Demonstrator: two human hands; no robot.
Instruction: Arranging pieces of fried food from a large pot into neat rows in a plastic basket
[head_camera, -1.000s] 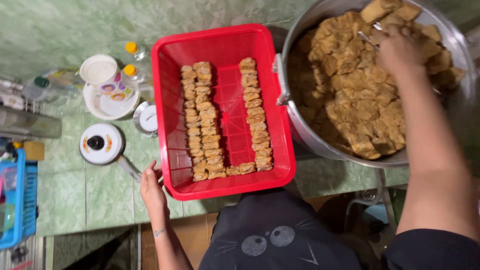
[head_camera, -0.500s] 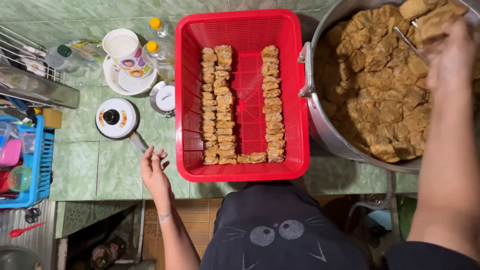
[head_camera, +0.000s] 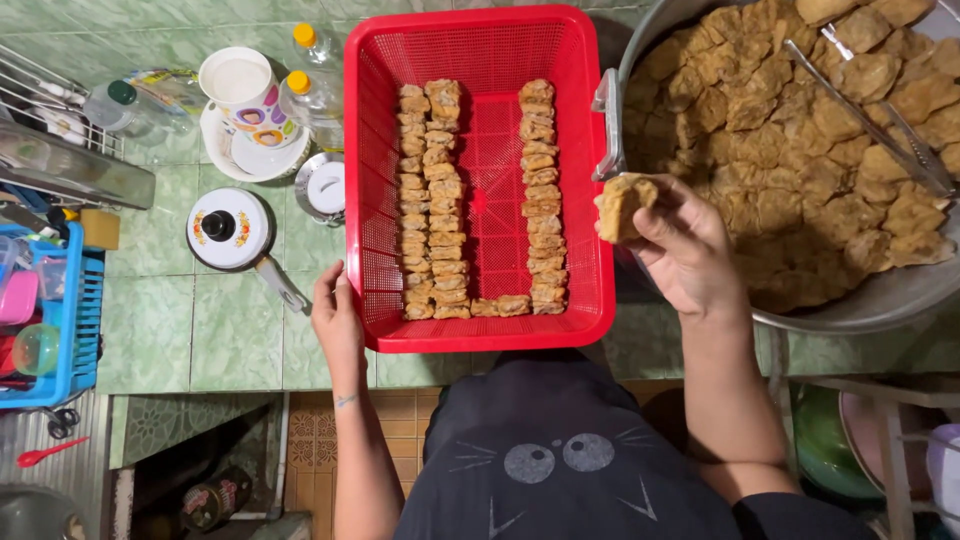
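Across the right of the frame, a large metal pot (head_camera: 880, 300) of fried brown pieces is cut off by the top and right edges, with metal tongs (head_camera: 880, 115) lying over the pile. At centre a red mesh basket (head_camera: 480, 45) sits on the green tiled bench (head_camera: 160, 330), holding rows of pieces along its left, middle and bottom. Dark clothing fills the lower centre and hides the bench edge. At the basket's right rim the right hand (head_camera: 690, 250) has its grip clenched on one fried piece (head_camera: 622, 203). The left hand (head_camera: 338, 325) rests released against the basket's lower left corner. At far left a blue crate (head_camera: 75, 330) is cut off, its contents hard to make out.
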